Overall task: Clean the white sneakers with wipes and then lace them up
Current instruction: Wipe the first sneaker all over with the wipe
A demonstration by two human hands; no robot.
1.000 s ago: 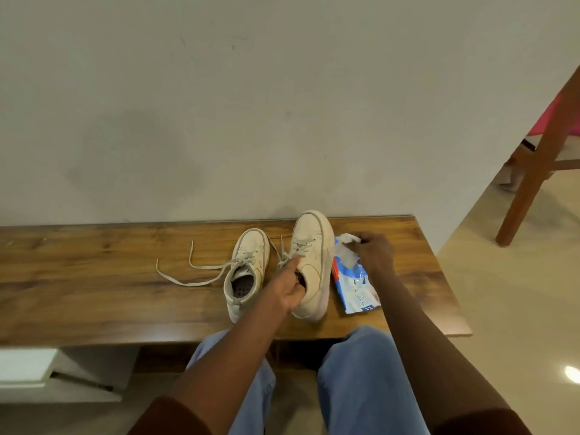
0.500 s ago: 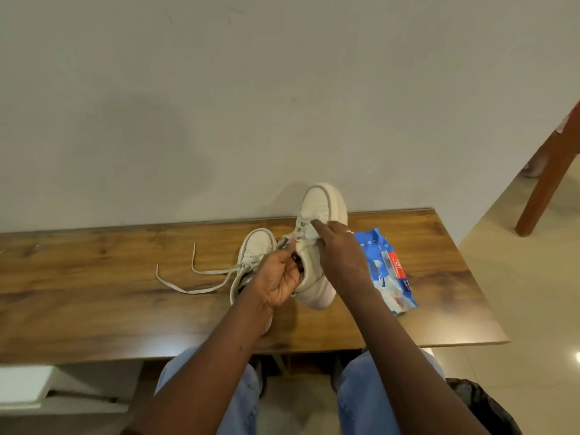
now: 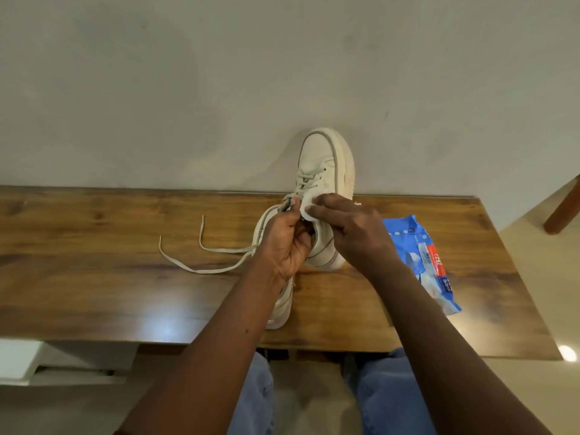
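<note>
Cleaning is the step in hand, and lacing is not yet begun. The left hand point(image 3: 287, 246) is gripping a white leather sneaker with a thick pale sole point(image 3: 326, 164) at its collar. Its fingers are curling tightly round the opening and holding the shoe tilted up, heel near the bench and toe rising beyond the fingers toward the pale wall.

The right hand point(image 3: 354, 229) is pinching a small folded white wipe point(image 3: 309, 208) between thumb and forefinger. It is pressing the wipe against the sneaker's side, just below the eyelets and right beside the left fingertips.

A second white sneaker point(image 3: 282, 309) is lying on the brown wooden bench point(image 3: 94, 262), under the left fingers and wrist and mostly hidden by the forearm. Its loose off-white laces point(image 3: 201, 255) are trailing out to the left of the left fingers. A blue plastic pack of wipes point(image 3: 423, 262) is lying flat to the right of the right fingers, near but not touching them.

Most of the work appears to be ahead. The next move is probably calling for the wipe to be rubbed along the upper and the sole edge. The left fingers will need to be bracing firmly against that pressure and turning the shoe to bring the far side round. The threaded lace may be snagging the wipe.
</note>
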